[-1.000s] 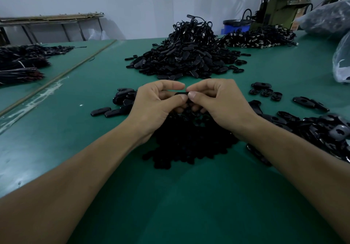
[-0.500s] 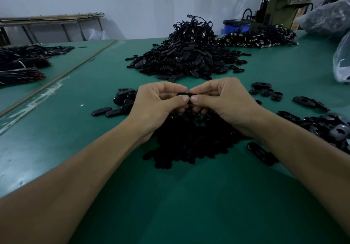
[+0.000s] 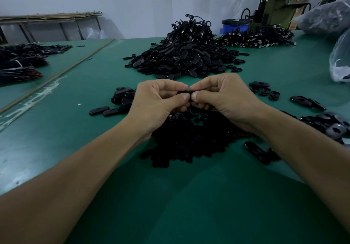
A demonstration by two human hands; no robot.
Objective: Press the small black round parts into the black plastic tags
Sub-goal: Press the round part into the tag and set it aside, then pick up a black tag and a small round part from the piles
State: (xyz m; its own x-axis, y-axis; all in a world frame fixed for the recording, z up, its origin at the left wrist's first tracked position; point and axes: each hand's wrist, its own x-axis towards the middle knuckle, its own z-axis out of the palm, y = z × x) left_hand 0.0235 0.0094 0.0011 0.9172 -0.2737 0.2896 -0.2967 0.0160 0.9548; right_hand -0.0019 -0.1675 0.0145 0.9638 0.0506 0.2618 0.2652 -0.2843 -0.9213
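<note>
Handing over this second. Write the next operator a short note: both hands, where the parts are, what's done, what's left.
Left hand and right hand both pinch one black tag between them, thumbs meeting on it, above the table.
Pile of small round parts lies directly under the hands; loose tags to the right, big heap behind.
Done: cannot tell if this tag's round part is seated; thumbs hide it.
Left: finish pressing, set it aside, take the next.

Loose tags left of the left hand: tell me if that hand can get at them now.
Probably yes, once freed: the loose tags lie close beside the left hand on bare mat, nothing between. But it now pinches a tag with the right hand.
</note>
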